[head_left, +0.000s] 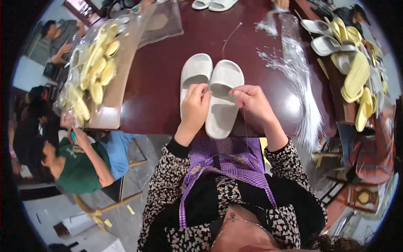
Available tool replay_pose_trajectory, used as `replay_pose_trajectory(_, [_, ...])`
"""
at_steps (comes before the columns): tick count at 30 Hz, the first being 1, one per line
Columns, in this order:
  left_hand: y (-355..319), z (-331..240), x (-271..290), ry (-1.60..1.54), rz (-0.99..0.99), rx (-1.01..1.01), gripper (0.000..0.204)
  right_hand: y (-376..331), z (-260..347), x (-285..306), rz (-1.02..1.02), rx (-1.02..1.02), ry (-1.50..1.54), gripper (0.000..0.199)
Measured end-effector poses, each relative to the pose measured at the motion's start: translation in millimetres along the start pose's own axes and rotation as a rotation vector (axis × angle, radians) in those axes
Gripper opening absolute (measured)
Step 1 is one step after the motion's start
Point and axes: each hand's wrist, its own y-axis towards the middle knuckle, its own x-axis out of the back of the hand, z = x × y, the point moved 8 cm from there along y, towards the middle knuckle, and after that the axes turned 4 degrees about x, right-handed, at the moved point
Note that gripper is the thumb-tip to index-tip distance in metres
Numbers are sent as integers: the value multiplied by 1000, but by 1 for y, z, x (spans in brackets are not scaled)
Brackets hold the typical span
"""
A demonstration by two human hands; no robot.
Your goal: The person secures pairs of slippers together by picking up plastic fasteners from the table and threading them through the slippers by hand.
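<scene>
A pair of off-white slippers lies on the dark red table in front of me, toes pointing away: the left slipper and the right slipper. My left hand rests over the left slipper, its closed thumb and forefinger at the inner edge of the right slipper's strap. What those fingertips hold is too small to make out. At the strap's other side, the fingers of my right hand pinch together on a thin strand, which hangs down past the table's front edge.
A bundle of clear plastic strands lies on the table's right side. One loose strand lies beyond the slippers. Yellow slippers in clear bags lie at left. More yellow and grey slippers pile at right. A person in green sits at left.
</scene>
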Motion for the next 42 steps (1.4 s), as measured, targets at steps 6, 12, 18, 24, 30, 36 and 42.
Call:
replay_pose_trajectory(6, [-21,-77,-5,188,51,-537,18,-22,-5,-20,254,-44,-77,17])
replay_pose_trajectory(12, [-31,-53,-14,287,155,-479,15,-36,6,-26,319,16,-166,18])
replay_pose_trajectory(18, [-42,-31,-1,202,108,-354,13,-36,26,-30,313,370,-487,14])
replay_pose_trajectory(24, [-62,-22,15,113,73,-297,14,-62,60,-39,259,661,-747,17])
replay_pose_trajectory(30, [-88,-35,40,-32,82,-270,19,-100,83,-55,346,845,-817,25])
replay_pose_trajectory(36, [-106,-46,45,-41,143,-280,21,-113,77,-66,476,873,-692,26])
replay_pose_trajectory(42, [-118,-18,34,-85,220,-129,18,-99,43,-71,532,820,-638,19])
